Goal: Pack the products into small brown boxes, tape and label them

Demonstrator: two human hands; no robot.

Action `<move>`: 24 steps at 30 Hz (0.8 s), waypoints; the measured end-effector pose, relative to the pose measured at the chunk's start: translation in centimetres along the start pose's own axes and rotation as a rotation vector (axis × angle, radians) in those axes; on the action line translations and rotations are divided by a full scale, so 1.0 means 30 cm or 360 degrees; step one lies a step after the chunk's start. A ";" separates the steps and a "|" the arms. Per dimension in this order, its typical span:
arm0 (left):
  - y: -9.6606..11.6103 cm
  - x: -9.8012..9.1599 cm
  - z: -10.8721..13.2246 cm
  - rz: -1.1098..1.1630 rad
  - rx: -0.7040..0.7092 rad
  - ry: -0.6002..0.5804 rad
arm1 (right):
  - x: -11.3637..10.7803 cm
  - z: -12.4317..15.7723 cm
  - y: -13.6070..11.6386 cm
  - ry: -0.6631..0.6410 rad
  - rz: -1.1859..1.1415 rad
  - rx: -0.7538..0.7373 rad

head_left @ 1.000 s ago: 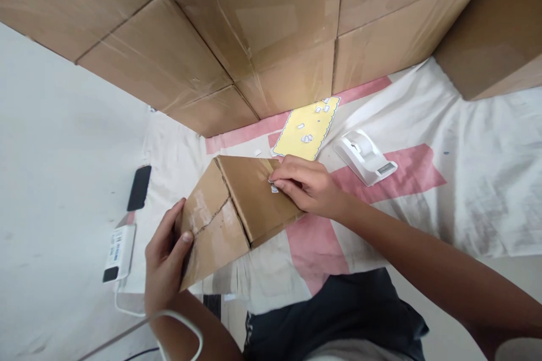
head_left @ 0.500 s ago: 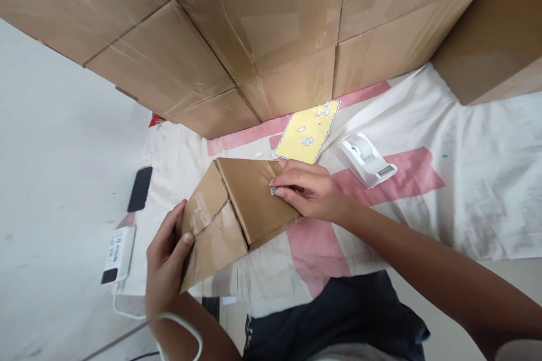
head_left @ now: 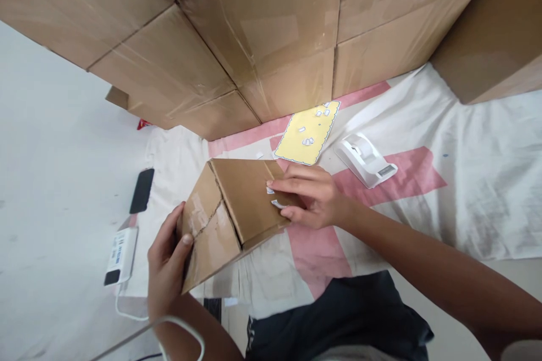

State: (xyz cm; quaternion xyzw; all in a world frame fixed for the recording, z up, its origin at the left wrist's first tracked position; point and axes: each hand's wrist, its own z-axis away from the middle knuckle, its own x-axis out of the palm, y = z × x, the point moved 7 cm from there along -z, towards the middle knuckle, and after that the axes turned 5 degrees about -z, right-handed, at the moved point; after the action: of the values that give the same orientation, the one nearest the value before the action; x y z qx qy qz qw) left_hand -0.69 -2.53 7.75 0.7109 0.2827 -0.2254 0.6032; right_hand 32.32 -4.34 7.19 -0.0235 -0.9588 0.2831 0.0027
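Observation:
A small cardboard box (head_left: 231,211) lies tilted on a white and pink cloth (head_left: 423,180). My left hand (head_left: 167,262) grips its near left end, thumb on the taped flap. My right hand (head_left: 307,194) rests on the box's right side, fingers stretched over the cardboard and pressing a small white sticker (head_left: 271,190) onto it. Just beyond the box lies a yellow sticker sheet (head_left: 307,134) with several small white stickers on it.
A wall of large taped cardboard boxes (head_left: 262,28) stands close behind. A white label dispenser (head_left: 366,159) sits to the right of the sheet. A black phone (head_left: 141,190) and a white power bank (head_left: 121,248) with a cable lie on the floor at left.
My right hand has gone from a pinch on the sticker to flatter fingers pressing on the box. The box has turned slightly; the left hand stays put.

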 end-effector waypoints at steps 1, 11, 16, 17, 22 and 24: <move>-0.001 0.000 0.002 -0.0002 0.0000 0.0005 | 0.001 0.001 -0.004 0.0005 0.0010 -0.0003; 0.007 0.005 0.011 -0.0034 -0.0036 0.0017 | -0.049 -0.003 0.043 0.0267 0.0014 0.0342; 0.028 0.013 0.007 -0.0092 0.0000 -0.0042 | -0.035 -0.007 0.048 0.0222 -0.0007 0.0335; 0.033 0.015 0.005 -0.0104 0.0010 -0.0054 | -0.029 -0.005 0.050 0.0207 -0.0026 0.0341; 0.037 0.018 -0.001 -0.0110 0.0012 -0.0058 | -0.011 -0.002 0.071 0.0106 -0.0218 0.0507; 0.031 0.015 -0.003 -0.0094 0.0001 -0.0041 | -0.005 -0.003 0.077 -0.0007 -0.0352 0.0567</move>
State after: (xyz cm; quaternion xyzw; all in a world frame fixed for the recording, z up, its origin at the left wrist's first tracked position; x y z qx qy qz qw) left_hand 0.27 -2.50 8.13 0.6994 0.2956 -0.2523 0.5998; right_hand 32.58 -2.36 6.01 0.0832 -0.8903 0.4463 0.0358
